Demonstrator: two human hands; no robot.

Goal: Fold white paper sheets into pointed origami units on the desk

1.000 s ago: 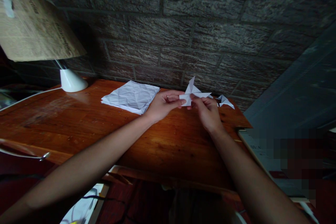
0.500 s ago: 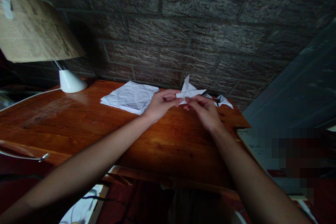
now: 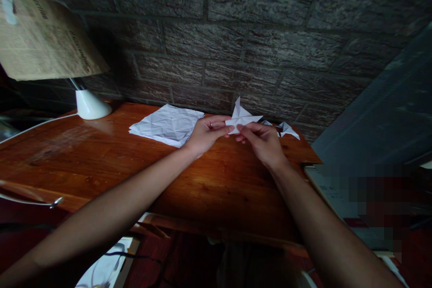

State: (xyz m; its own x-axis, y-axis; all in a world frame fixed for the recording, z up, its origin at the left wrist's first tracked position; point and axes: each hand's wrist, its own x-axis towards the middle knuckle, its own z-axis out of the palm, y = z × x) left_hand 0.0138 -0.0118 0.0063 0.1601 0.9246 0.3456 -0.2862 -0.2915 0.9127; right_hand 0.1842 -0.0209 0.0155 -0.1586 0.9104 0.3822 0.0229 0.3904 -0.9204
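White folded paper with pointed flaps [image 3: 242,118] is above the orange-brown wooden tabletop [image 3: 202,184], pinched between the left hand [image 3: 205,135] and right hand [image 3: 266,141]; the right thumb [image 3: 246,132] sits lower than a second ago, so both hands grip its near edge. Below the tabletop, a pale-rimmed box [image 3: 128,257] holds something white [image 3: 103,267], hard to identify.

Bare forearms [image 3: 118,198], slim fingers [image 3: 220,118], a thin ring [image 3: 211,124] on the left hand [image 3: 202,137], bare right hand [image 3: 268,143]

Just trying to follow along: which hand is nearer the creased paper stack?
Left. The left hand is at the right edge of the paper stack; the right hand is farther right.
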